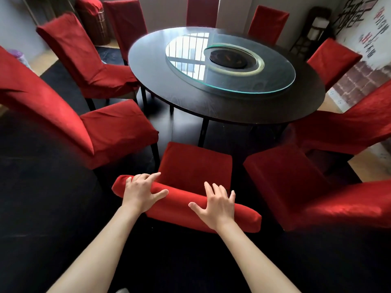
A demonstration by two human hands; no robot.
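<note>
A chair in a red cloth cover [194, 166] stands right in front of me, facing a round dark table [190, 102]. My left hand [141, 190] lies on the left end of its backrest top, fingers spread and nearly straight. My right hand [218, 205] is over the right part of the same top edge with its fingers splayed; whether it touches the cloth is unclear. Neither hand holds anything.
Several more red-covered chairs ring the table, the closest at left [101, 127] and right [296, 182]. A round glass turntable [275, 81] sits on the table top. The floor is dark. A wicker basket [95, 22] stands at the back left, a brick-patterned wall [359, 81] at the right.
</note>
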